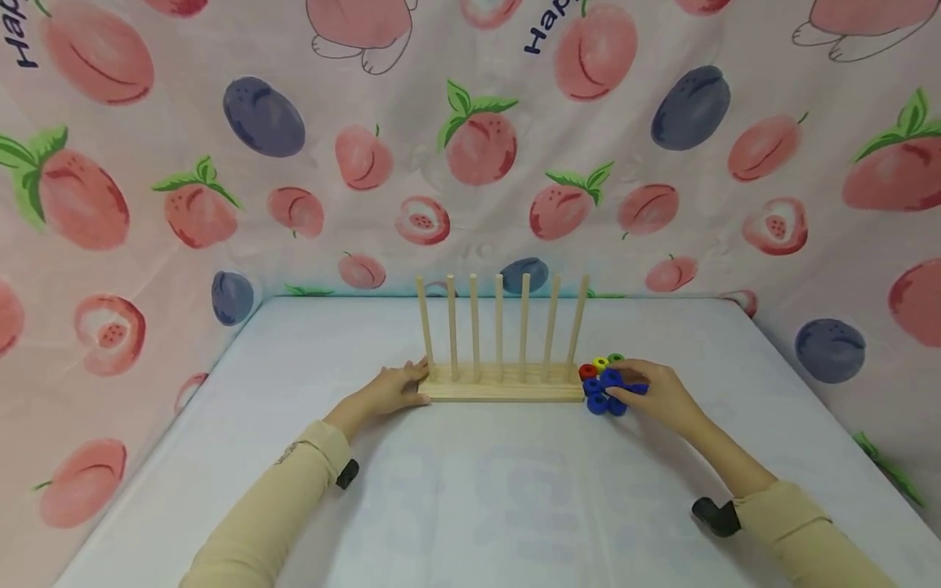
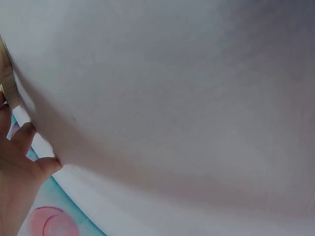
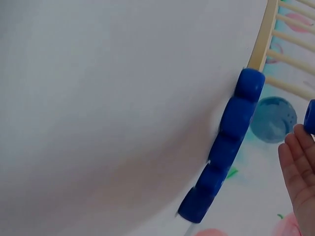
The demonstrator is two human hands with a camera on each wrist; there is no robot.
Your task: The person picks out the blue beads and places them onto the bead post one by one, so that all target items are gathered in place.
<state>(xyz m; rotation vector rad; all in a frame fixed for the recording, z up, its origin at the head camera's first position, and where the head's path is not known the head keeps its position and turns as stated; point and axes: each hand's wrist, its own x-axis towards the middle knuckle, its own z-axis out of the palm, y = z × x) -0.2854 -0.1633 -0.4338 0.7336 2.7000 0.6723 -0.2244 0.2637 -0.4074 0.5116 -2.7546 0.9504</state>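
A wooden peg rack (image 1: 507,393) with a row of several upright bare pegs stands on the white table. My left hand (image 1: 387,390) holds the left end of its base, thumb at the front and fingers toward the back; in the left wrist view only part of that hand (image 2: 19,167) and a sliver of wood show. At the rack's right end, my right hand (image 1: 657,395) pinches a blue bead (image 1: 611,377), raised above several other blue beads (image 1: 598,404). The right wrist view shows the held bead (image 3: 310,118) at the frame's edge, by the fingertips.
Behind the blue beads lie a red bead (image 1: 588,371), a yellow bead (image 1: 601,363) and a green bead (image 1: 616,358). A fruit-patterned cloth (image 1: 470,220) hangs behind the white tabletop (image 1: 500,490) and along its sides.
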